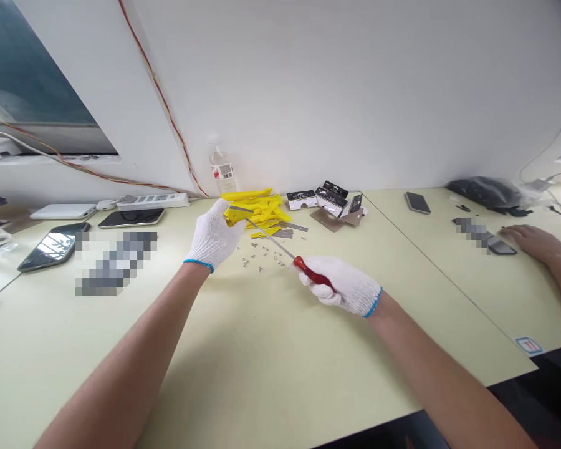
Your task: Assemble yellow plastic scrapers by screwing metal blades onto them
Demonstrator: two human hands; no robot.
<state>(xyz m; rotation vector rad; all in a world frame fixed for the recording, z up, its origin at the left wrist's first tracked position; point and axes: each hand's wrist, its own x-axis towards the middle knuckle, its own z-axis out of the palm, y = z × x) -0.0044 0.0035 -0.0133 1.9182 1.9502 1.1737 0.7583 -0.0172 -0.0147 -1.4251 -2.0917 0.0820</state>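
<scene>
**Screwdriver (280, 248) meets yellow scraper (235, 216) over the bench (262, 349)**

The screwdriver, with its red handle and slim metal shaft, is held just above the bench near its middle. The gloved right hand (343, 285) is closed around the handle. The shaft slants up and to the left, and its tip reaches the yellow scraper. The gloved left hand (214, 236) has its fingers clamped on the scraper and holds it clear of the bench. A grey metal strip shows along the scraper's upper edge.

Just behind the left hand lies a pile of yellow scrapers (264, 209), with a few loose metal blades (290, 229) beside it. Small screws (262, 252) are scattered on the bench beneath the screwdriver's shaft.

A plastic bottle (221, 168) stands against the wall behind the pile. To its right sit some small black-and-white boxes (330, 198). A white power strip (153, 200) lies at the far left, with a dark phone (131, 217) near it. Another phone (417, 202) lies on the adjoining bench to the right, where a co-worker's bare hand (530, 240) rests flat, well apart from the gloved hands.
</scene>
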